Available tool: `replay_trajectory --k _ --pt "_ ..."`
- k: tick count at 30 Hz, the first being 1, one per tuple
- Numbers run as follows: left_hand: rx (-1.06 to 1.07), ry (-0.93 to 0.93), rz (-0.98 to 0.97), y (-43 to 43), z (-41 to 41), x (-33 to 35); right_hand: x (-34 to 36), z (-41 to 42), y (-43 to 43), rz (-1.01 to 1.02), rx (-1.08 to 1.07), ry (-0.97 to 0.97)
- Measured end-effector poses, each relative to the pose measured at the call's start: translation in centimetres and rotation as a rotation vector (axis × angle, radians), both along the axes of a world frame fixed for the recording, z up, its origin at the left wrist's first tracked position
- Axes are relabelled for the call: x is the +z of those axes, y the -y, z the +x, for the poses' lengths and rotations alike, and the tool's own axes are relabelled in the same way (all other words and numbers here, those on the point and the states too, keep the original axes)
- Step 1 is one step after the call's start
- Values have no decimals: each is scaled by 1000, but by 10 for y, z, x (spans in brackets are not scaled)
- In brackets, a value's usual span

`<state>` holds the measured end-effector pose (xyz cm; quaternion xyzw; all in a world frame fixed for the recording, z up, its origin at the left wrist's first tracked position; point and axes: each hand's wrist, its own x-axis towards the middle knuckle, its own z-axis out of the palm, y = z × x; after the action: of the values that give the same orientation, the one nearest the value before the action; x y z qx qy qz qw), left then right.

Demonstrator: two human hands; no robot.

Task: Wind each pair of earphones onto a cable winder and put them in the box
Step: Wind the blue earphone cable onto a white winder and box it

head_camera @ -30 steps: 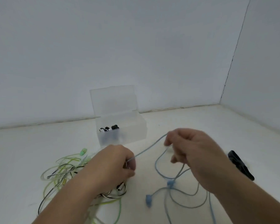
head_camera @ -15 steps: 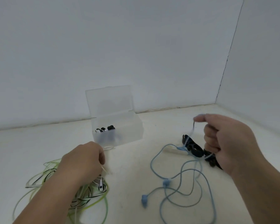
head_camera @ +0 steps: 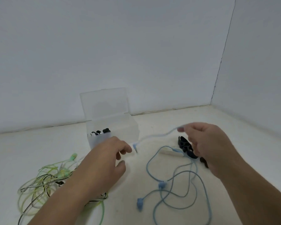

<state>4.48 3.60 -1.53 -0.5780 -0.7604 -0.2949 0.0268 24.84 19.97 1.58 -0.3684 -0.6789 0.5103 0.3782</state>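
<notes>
1. The blue earphones [head_camera: 177,177] lie in loose loops on the white worktop [head_camera: 39,143], to the right of the middle. Both earbuds are on the near side, and the plug [head_camera: 135,146] hangs lifted off the surface.
2. The right hand [head_camera: 206,143] pinches the blue cable a little behind the plug, between thumb and forefinger, with the other fingers curled. This part is blurred.
3. The left hand [head_camera: 107,159] has relaxed, half-bent fingers and holds nothing that I can see. Its fingertips are just beside the hanging plug.
4. The black cable winders [head_camera: 185,146] lie below the right hand, close against the blue cable.
5. The clear box [head_camera: 128,127] stands behind the left hand with its lid up, and a black-and-white wound pair [head_camera: 99,132] is inside.
6. A tangle of green and black-white earphones [head_camera: 47,181] lies at the left, partly under the left forearm.
7. I judge that the blue pair is now being prepared for winding. The next move calls for taking one winder and fixing the plug end to it while the loops stay free of knots.
</notes>
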Motion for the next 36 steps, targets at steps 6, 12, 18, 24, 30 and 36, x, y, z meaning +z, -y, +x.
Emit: replay_trajectory --k 6,12,18,24,30,36 --pt "-21 -29 22 -2 1 -2 -18 -4 -15 259 -238 365" --pt "-32 -44 0 -2 1 -2 -22 -11 -15 280 -204 360" --pt "-39 -53 -17 -1 2 -2 -35 -17 -10 104 7 463" --pt "-26 -59 -26 -1 3 0 -34 -19 -9 145 42 468" --pt "-22 -47 -30 0 5 1 -32 -20 -6 42 192 416" --pt "-7 -41 -35 1 5 2 -20 -12 -8 101 -166 131"
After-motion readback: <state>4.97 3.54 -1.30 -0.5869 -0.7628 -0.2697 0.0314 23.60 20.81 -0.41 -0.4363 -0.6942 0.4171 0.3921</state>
